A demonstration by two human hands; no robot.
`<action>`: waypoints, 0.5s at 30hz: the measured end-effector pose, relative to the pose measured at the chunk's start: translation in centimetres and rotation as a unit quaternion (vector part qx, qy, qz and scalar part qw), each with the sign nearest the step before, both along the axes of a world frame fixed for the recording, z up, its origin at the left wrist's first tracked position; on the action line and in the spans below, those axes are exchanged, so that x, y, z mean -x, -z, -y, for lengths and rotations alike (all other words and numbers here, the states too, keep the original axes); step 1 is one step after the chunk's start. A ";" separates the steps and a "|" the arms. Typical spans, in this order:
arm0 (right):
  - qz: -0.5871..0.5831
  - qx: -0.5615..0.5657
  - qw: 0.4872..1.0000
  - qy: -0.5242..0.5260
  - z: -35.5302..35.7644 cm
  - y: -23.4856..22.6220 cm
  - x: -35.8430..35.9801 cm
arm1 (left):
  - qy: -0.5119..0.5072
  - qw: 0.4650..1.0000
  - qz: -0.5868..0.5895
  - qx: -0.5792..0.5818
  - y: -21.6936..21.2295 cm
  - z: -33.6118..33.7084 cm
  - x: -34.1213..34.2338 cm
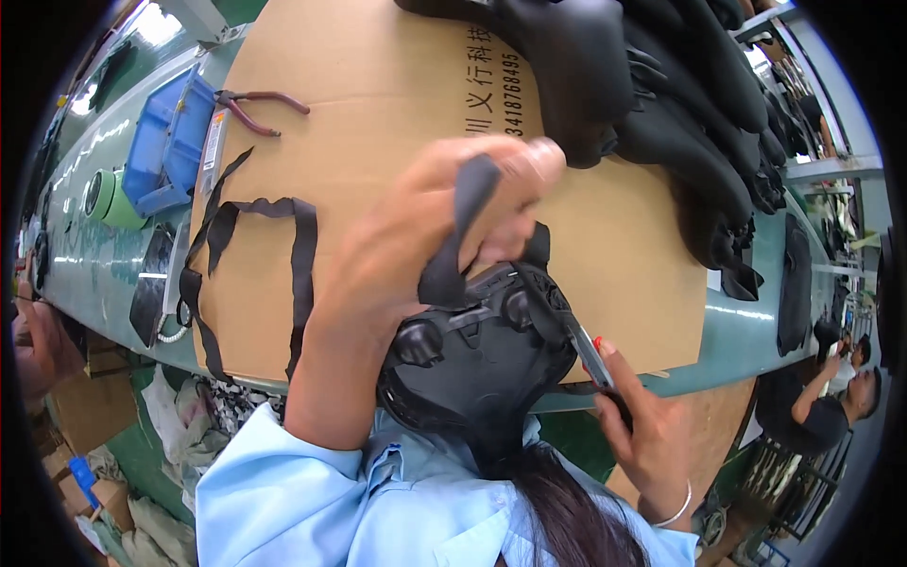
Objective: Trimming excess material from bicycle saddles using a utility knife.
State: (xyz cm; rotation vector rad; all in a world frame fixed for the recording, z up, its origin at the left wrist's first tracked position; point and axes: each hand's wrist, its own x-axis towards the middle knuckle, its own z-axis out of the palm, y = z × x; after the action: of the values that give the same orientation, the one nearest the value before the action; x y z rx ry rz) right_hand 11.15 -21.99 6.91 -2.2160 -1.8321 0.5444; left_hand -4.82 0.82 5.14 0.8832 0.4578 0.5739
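Note:
A black moulded shell (472,378) with two round knobs rests against my front at the table's near edge. Above it my left hand (444,213) is closed, slightly blurred by motion, with a black strip (472,194) of fabric or rubber in its fingers. The strip runs down toward the shell's upper rim; its far end is hidden behind the hand. On the right my right hand (647,425) grips a utility knife (588,354) with a red part. Its blade points up and left, alongside the shell's right rim.
Cardboard (378,66) covers the green table (113,283). Loose black strips (302,265), red-handled pliers (265,99), a blue bin (170,142), a green tape roll (111,198) and a phone (153,274) lie left. Black moulded pieces (661,113) are heaped far right. A co-worker (822,406) is beyond.

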 end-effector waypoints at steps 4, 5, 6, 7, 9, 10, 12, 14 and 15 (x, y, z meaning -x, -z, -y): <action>-0.048 0.035 0.994 0.087 2.3 -0.2 2.5 | -0.189 0.977 0.086 -0.048 -1.6 -0.3 -0.5; -0.083 0.021 0.989 0.123 2.8 0.4 3.2 | -0.145 0.973 0.144 -0.106 -1.7 -1.2 0.6; -0.084 0.023 0.990 0.115 3.6 1.0 3.8 | -0.361 0.917 0.143 -0.095 -1.8 -0.9 0.3; -0.086 0.019 0.990 0.109 4.0 1.6 4.2 | -0.562 0.813 0.133 -0.080 -2.3 -0.5 0.3; -0.153 -0.074 0.977 0.126 4.9 2.9 5.0 | -0.441 0.814 0.273 -0.263 -0.4 -2.4 6.2; -0.226 -0.038 0.938 0.261 6.3 4.2 5.4 | -0.494 0.754 -0.019 -0.432 -0.3 -1.7 5.2; -0.313 -0.130 0.887 0.312 4.5 4.8 4.7 | -0.144 0.871 -0.298 -0.362 -0.5 1.0 4.3; -0.298 -0.160 0.906 0.255 1.4 5.8 4.5 | 0.190 0.764 -0.344 -0.512 4.8 0.2 4.1; -0.276 -0.151 0.918 0.240 -0.3 6.0 4.8 | 0.190 0.781 -0.385 -0.454 6.2 0.4 4.3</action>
State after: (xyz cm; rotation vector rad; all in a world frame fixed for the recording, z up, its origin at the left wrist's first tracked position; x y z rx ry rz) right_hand 6.35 -21.72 0.87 -1.9317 -0.9711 0.6445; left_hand -9.08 0.43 -1.09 2.1242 0.7214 -0.0251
